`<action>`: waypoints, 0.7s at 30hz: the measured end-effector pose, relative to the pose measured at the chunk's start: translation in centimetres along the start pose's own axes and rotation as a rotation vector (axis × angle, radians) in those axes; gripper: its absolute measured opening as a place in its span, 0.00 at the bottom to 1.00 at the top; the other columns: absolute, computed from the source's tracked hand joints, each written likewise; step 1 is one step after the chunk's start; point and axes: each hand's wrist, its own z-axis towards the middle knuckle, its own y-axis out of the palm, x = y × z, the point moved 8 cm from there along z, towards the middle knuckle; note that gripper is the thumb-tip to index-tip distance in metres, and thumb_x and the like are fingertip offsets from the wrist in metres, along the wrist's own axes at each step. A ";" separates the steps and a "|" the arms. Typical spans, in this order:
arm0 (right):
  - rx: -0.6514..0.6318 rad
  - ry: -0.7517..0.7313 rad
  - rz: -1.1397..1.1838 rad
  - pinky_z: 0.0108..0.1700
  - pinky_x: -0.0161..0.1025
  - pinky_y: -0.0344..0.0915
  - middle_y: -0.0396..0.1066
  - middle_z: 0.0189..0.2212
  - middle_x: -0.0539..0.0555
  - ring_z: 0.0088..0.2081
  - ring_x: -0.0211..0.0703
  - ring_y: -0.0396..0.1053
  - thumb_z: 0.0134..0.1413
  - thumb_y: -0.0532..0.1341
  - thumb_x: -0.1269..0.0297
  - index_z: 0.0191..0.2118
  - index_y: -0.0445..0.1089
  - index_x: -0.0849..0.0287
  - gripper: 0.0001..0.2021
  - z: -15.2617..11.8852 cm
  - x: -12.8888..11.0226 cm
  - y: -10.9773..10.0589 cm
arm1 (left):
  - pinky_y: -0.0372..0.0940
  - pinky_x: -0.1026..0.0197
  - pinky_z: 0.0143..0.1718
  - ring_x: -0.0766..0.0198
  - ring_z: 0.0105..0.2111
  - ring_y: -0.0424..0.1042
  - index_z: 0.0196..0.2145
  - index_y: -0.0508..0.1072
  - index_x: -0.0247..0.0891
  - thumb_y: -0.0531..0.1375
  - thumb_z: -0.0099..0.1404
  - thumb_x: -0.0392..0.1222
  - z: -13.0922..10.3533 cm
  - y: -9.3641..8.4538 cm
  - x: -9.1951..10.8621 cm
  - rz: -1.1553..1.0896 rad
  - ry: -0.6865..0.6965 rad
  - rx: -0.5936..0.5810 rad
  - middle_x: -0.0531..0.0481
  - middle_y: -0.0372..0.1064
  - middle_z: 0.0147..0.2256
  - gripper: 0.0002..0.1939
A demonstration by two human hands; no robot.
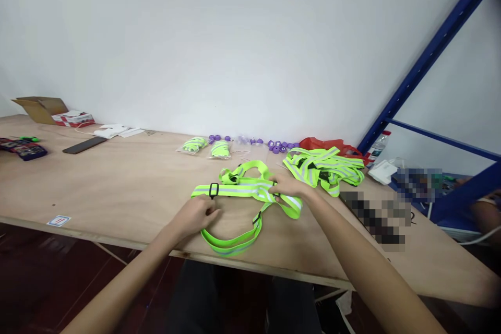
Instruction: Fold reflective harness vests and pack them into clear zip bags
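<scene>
A neon green reflective strap harness (238, 190) lies spread on the wooden table (129, 182), with a black buckle (213, 190) near its left end. My left hand (198, 214) is closed at that left end, just below the buckle, its fingers curled on the strap. My right hand (287, 187) grips the straps at the harness's right side, fingers bent over them. A loop of the harness hangs toward the table's front edge between my hands.
A pile of green straps (324, 167) lies at the right, by a red bag (332, 145) and a bottle (379, 146). Two packed bags (220, 150), purple rolls (277, 146) and a cardboard box (43, 109) stand along the wall. A blue frame (426, 62) rises at right.
</scene>
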 end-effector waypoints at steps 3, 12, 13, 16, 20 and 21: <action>-0.060 0.038 0.273 0.27 0.38 0.64 0.68 0.16 0.49 0.21 0.41 0.65 0.45 0.61 0.64 0.20 0.69 0.55 0.07 -3.3 2.0 -0.8 | 0.60 0.59 0.32 0.56 0.34 0.69 0.31 0.68 0.40 0.57 0.65 0.48 0.8 -1.0 -2.0 0.073 -0.067 0.069 0.46 0.70 0.34 0.10; 0.432 -0.025 0.960 0.30 0.37 0.66 0.70 0.22 0.49 0.24 0.39 0.67 0.44 0.70 0.60 0.25 0.69 0.56 0.10 -9.1 5.2 -6.8 | 0.63 0.58 0.35 0.52 0.36 0.75 0.39 0.75 0.41 0.51 0.68 0.43 5.1 -2.0 -5.3 0.253 -0.235 0.040 0.42 0.75 0.36 0.13; 0.514 -0.048 0.993 0.33 0.38 0.69 0.71 0.23 0.50 0.27 0.41 0.69 0.45 0.70 0.61 0.26 0.70 0.56 0.08 -9.7 5.5 -7.8 | 0.62 0.58 0.35 0.52 0.36 0.74 0.38 0.75 0.41 0.50 0.68 0.42 5.4 -3.1 -5.7 0.261 -0.250 0.063 0.42 0.75 0.35 0.13; 0.679 -0.104 1.067 0.44 0.46 0.72 0.77 0.32 0.52 0.36 0.48 0.75 0.43 0.69 0.64 0.34 0.73 0.53 0.09 -11.3 6.1 -10.2 | 0.62 0.58 0.35 0.50 0.38 0.75 0.41 0.74 0.43 0.49 0.70 0.45 6.1 -6.2 -6.2 0.272 -0.273 0.150 0.42 0.77 0.37 0.14; 0.703 -0.159 1.146 0.52 0.57 0.70 0.79 0.41 0.56 0.48 0.58 0.75 0.39 0.66 0.67 0.37 0.74 0.53 0.13 -11.9 5.9 -11.4 | 0.64 0.55 0.41 0.48 0.42 0.75 0.49 0.74 0.43 0.55 0.68 0.55 7.7 -4.7 -2.0 0.162 -0.094 0.084 0.43 0.79 0.41 0.20; 0.702 -0.178 1.166 0.52 0.60 0.69 0.79 0.42 0.57 0.50 0.60 0.74 0.39 0.65 0.66 0.36 0.74 0.53 0.12 -11.8 5.7 -11.4 | 0.64 0.55 0.45 0.48 0.46 0.74 0.53 0.72 0.42 0.57 0.66 0.56 8.2 -3.1 0.0 0.106 0.006 0.032 0.42 0.78 0.45 0.23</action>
